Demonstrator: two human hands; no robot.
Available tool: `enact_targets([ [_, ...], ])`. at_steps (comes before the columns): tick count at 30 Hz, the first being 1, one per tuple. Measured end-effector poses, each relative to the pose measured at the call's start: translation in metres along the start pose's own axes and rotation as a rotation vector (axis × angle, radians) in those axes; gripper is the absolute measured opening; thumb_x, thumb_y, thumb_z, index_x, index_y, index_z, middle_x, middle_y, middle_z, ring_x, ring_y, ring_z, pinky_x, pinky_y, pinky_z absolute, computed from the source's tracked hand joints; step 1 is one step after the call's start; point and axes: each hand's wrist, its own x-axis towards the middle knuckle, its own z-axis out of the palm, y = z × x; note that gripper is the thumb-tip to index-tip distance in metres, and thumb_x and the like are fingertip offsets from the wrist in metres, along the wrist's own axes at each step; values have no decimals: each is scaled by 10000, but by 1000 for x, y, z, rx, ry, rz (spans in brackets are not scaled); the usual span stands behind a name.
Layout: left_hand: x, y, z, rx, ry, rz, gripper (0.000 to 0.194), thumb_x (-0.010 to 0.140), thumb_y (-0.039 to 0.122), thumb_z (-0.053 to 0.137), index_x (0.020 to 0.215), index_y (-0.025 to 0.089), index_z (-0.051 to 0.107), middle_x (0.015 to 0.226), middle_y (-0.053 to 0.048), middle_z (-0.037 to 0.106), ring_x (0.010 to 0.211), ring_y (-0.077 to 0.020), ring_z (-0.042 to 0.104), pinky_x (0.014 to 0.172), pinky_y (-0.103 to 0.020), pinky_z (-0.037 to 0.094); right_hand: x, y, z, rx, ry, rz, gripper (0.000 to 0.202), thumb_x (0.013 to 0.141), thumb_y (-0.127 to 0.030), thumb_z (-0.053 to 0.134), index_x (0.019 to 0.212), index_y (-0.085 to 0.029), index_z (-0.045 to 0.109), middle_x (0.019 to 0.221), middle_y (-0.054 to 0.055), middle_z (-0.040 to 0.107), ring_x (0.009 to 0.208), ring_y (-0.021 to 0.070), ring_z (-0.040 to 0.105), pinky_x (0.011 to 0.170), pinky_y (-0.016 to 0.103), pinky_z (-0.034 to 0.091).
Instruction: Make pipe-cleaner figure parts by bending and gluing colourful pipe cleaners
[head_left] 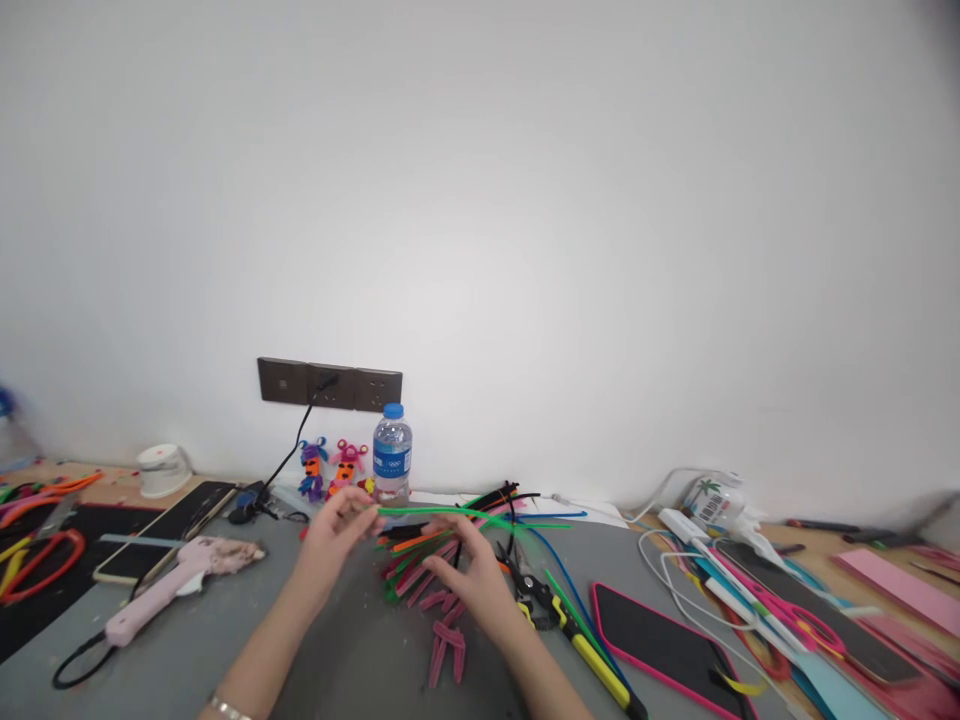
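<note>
My left hand (340, 528) pinches one end of a green pipe cleaner (420, 511), which stretches to the right past my other hand. My right hand (469, 570) is under the green strip, its thumb and fingers apart; whether it touches the strip is unclear. Behind and between the hands lies a bundle of coloured pipe cleaners (409, 572), partly hidden by my right hand. A pink bent pipe-cleaner piece (448, 640) rests on the grey mat in front of them. Pliers with yellow and black handles (589, 655) lie right of my right hand.
A water bottle (392, 460) and two small pipe-cleaner figures (346, 465) stand by the wall. At left are a pink glue gun (161, 590), a phone (169, 530) and red scissors (56, 565). A pink-edged phone (667, 645), white cables and pink scissors (802, 625) lie right.
</note>
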Motion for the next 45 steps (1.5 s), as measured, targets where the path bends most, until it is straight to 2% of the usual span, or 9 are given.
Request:
enact_targets([
  [4,-12,-10,18,208,-210,-36,338,666,421,800,822,182,617,631,41,635,591,-139,641,579,-245,521,4,-1,3,422,21,101,339,857,-490,600,1009,-188,622,682,1,627,644,171,602,664,299,482],
  [7,-19,-6,26,257,-298,-114,352,658,442,800,777,163,622,601,26,631,559,-129,606,547,-232,485,7,-1,0,515,70,155,398,868,-552,561,760,-172,614,534,-34,517,497,120,478,544,249,385],
  [9,-25,-2,29,245,-327,-172,339,674,437,792,765,157,622,588,19,629,536,-123,582,538,-238,482,9,-2,-4,571,122,179,481,874,-587,523,611,-185,533,452,-67,395,424,93,346,475,234,290],
  [13,-33,2,37,186,-392,-274,346,684,447,778,788,148,637,656,-12,661,537,-127,587,519,-247,488,11,-6,-11,616,125,199,565,880,-602,488,487,-211,381,425,-95,225,404,82,168,435,248,160],
  [17,-40,-7,44,262,-519,-382,348,704,450,747,840,145,651,665,5,643,482,-95,539,469,-226,467,10,-8,-9,598,-2,214,627,845,-657,497,424,-218,349,395,-84,229,389,81,197,431,264,146],
  [21,-46,-16,49,360,-658,-469,332,683,444,745,719,147,601,570,29,597,431,-78,476,429,-208,414,5,-9,-4,487,-52,179,637,879,-663,435,442,-207,362,428,-67,280,419,83,249,451,268,168],
  [30,-49,-14,50,390,-725,-534,327,638,429,778,709,154,617,554,66,543,402,-44,356,419,-199,294,1,-19,-8,372,-104,180,599,911,-644,386,500,-218,297,483,-79,211,444,82,181,449,269,148],
  [37,-52,-22,49,441,-750,-382,292,670,407,768,678,145,638,566,43,542,528,-93,443,509,-215,299,1,-21,-3,348,-75,189,609,896,-659,396,486,-216,315,474,-72,246,441,85,222,450,263,176],
  [45,-52,-21,51,447,-766,-451,280,681,398,731,684,150,601,554,57,506,495,-80,400,482,-210,286,1,-25,-2,346,-47,194,603,880,-667,422,493,-218,313,473,-79,233,434,79,209,434,250,176],
])
